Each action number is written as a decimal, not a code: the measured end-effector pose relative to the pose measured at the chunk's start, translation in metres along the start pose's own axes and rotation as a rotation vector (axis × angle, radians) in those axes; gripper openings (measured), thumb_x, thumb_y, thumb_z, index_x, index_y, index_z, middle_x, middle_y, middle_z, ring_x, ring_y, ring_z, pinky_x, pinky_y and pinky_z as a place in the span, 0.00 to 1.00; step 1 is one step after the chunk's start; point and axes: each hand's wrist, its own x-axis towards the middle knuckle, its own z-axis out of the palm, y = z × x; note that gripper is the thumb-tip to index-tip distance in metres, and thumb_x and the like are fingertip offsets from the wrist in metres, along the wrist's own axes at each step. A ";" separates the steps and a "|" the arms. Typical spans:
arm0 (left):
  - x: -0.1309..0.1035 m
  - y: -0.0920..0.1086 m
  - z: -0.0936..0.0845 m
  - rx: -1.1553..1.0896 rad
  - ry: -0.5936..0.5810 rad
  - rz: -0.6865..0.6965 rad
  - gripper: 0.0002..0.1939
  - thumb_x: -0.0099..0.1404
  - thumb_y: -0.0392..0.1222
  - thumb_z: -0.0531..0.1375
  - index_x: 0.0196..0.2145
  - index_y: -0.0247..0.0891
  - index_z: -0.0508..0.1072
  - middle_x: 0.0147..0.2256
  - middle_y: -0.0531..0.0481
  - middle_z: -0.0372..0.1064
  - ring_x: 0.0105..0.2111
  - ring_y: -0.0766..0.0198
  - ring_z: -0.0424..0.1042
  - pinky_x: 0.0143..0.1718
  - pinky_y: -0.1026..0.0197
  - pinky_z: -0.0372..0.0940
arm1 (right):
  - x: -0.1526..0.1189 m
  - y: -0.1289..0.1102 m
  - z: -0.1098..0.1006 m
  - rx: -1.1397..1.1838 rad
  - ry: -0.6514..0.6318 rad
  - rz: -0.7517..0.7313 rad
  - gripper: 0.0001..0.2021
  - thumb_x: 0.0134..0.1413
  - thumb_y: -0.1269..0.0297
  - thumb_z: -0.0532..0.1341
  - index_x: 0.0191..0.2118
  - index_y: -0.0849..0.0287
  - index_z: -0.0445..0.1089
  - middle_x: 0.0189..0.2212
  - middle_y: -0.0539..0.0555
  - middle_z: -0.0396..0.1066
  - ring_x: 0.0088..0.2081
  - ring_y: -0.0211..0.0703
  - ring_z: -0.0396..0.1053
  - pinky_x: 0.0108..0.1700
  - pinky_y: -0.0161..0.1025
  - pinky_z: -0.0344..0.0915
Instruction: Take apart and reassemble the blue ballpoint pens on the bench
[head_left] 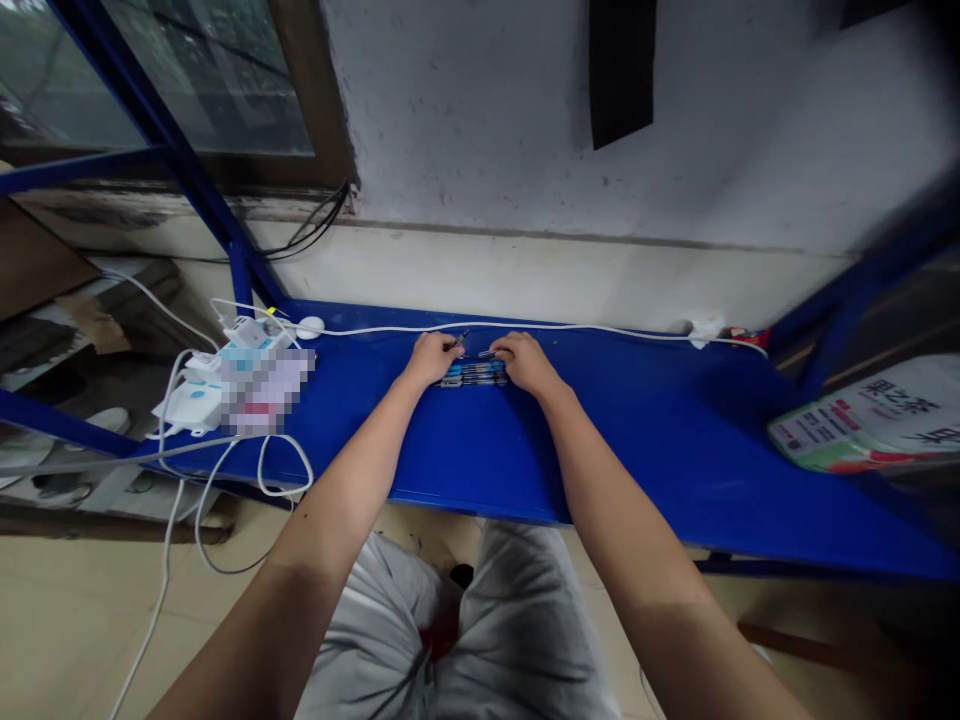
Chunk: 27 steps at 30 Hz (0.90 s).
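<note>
Working in a room with a grey wall (487,140) and, at upper left, a window (187,80), within a blue metal frame (202,190). Stationed at a long blue surface (465,450), with a printed bag (877,415) at the right, white power strips (187,400) at the left and a white cable (585,327) along the back. Reaching to the middle with 2 hands nearly closed: pinching what looks like a tilted slim pen (460,340) in the left hand (433,357), and apparently another pen (488,353) in the right hand (525,360). Held over or just behind a row of pens (474,374), lying side by side on the surface, too small to count. Seemingly engaged in lining up pens; calling next, in all likelihood, for a light pinch and parallel placement without nudging the row.
</note>
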 end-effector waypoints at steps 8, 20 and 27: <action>-0.002 -0.001 -0.007 -0.224 0.255 -0.147 0.05 0.62 0.31 0.66 0.35 0.38 0.78 0.30 0.48 0.73 0.33 0.57 0.71 0.41 0.57 0.64 | -0.006 0.013 -0.009 0.121 0.156 0.151 0.10 0.58 0.72 0.65 0.43 0.57 0.82 0.41 0.58 0.80 0.42 0.51 0.75 0.51 0.48 0.69; 0.001 0.006 -0.039 -1.382 0.145 -0.837 0.09 0.72 0.28 0.51 0.36 0.38 0.66 0.28 0.45 0.68 0.25 0.64 0.72 0.25 0.65 0.68 | -0.006 0.008 -0.004 0.250 0.224 0.208 0.03 0.54 0.66 0.66 0.34 0.56 0.78 0.36 0.55 0.81 0.40 0.49 0.76 0.50 0.47 0.70; 0.012 0.000 -0.035 -1.343 0.126 -0.827 0.08 0.68 0.26 0.53 0.37 0.36 0.68 0.25 0.47 0.67 0.22 0.64 0.70 0.21 0.67 0.63 | -0.008 0.003 -0.006 0.267 0.244 0.255 0.04 0.55 0.64 0.66 0.33 0.56 0.79 0.34 0.55 0.81 0.39 0.49 0.76 0.49 0.46 0.70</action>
